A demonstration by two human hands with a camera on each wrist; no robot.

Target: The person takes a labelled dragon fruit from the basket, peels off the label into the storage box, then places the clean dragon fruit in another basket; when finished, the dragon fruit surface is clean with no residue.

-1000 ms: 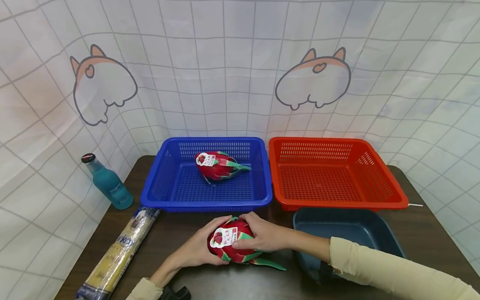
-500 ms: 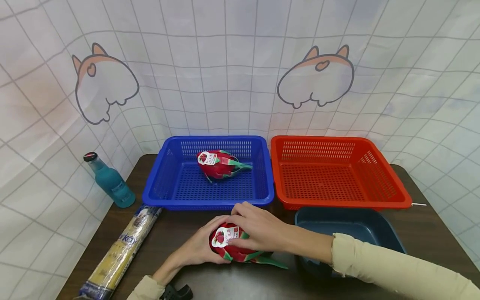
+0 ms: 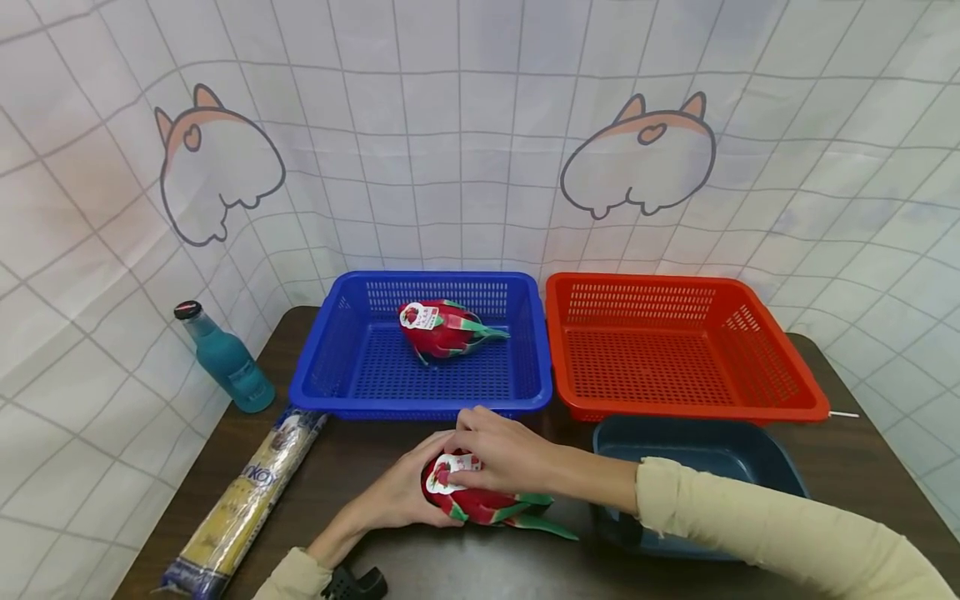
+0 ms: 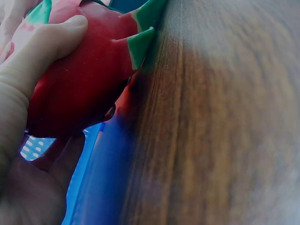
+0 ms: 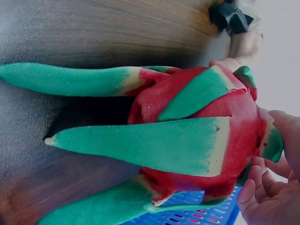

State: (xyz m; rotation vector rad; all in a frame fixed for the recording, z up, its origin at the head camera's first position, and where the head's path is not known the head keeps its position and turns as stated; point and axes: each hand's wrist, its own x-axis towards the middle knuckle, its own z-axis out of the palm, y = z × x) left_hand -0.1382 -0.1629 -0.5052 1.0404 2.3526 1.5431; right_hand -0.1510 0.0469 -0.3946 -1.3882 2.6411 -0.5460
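A red dragon fruit [image 3: 487, 507] with green scale tips and a white label [image 3: 442, 473] is at the table's front middle, its long tips pointing right. My left hand [image 3: 401, 492] grips its left end; in the left wrist view the thumb [image 4: 61, 37] lies across the red skin. From above, my right hand [image 3: 506, 454] holds the fruit's top, fingers curled and thumb over part of the label. The right wrist view shows those curled fingers [image 5: 255, 187] beside a scale tip; what exactly they pinch is hidden.
Behind the hands stand a blue basket [image 3: 420, 407] holding another dragon fruit [image 3: 446, 331] and a red basket [image 3: 682, 408]. A dark blue tub [image 3: 697, 442] sits partly under the right forearm. At left are a noodle packet [image 3: 243, 500] and a teal bottle [image 3: 234, 367].
My right hand has shifted from the fruit's right side up over its top, its fingers now more curled near the label. The left hand keeps its grip. The view has shifted slightly.
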